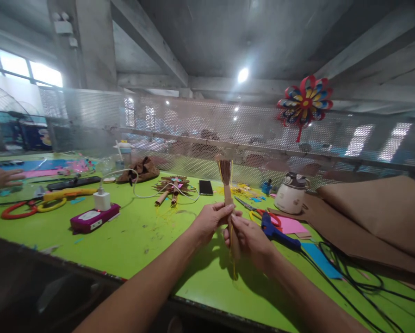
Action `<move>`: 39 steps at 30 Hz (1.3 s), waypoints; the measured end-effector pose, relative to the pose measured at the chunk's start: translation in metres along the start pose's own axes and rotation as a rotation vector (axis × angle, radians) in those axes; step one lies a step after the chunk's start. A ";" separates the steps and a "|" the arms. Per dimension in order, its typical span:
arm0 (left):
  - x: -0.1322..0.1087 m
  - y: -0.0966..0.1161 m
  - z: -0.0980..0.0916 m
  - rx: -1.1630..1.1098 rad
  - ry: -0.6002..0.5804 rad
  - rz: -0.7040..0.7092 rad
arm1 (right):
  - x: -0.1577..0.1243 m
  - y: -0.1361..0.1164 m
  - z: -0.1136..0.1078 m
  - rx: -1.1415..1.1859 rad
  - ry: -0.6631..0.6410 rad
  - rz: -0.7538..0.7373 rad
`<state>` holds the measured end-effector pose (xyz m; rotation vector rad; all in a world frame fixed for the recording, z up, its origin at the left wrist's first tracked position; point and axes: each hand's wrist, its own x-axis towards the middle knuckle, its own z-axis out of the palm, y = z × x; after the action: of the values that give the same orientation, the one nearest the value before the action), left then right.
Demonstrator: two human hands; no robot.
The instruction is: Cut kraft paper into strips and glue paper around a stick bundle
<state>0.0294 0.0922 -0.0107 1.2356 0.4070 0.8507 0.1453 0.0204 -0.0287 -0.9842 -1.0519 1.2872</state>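
Note:
Between my hands stands a small broom-like bundle of brown paper (225,173), its fringed end up and its lower part rolled into a handle. Yellow strands run along it and dangle below. My left hand (212,219) pinches the handle from the left, thumb across it. Just lower, my right hand (247,236) grips the same handle from the right. Close to the right hand lie a blue glue gun (280,237) and red-and-yellow scissors (273,221). Part of the handle is hidden behind my fingers.
On the green table (141,259) are a purple power strip (94,218), a phone (206,188), brown paper pieces (174,185), a white jug (290,194), large brown paper (374,222) and black cables (353,273). Another person's hand (2,178) reaches in at far left. A perforated screen (193,125) stands behind.

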 end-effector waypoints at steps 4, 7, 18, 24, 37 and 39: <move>0.002 -0.005 -0.004 0.042 0.029 -0.003 | 0.001 0.005 0.002 -0.003 -0.040 -0.005; 0.004 -0.008 -0.006 0.042 0.012 -0.007 | 0.003 0.009 0.003 -0.028 -0.032 -0.018; -0.002 0.000 0.001 0.051 0.070 -0.057 | -0.005 0.008 0.011 -0.176 -0.033 0.002; -0.001 0.005 -0.002 -0.032 0.112 -0.077 | -0.011 0.006 0.011 -0.101 -0.163 0.070; 0.011 0.018 -0.029 -0.313 0.434 0.058 | -0.040 -0.024 0.007 -0.434 -0.735 0.262; 0.012 0.016 -0.031 -0.290 0.425 0.041 | -0.042 -0.037 -0.002 -0.451 -0.956 0.277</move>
<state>0.0103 0.1227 -0.0038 0.7950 0.5764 1.1678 0.1570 -0.0235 0.0044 -0.8477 -2.0554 1.8629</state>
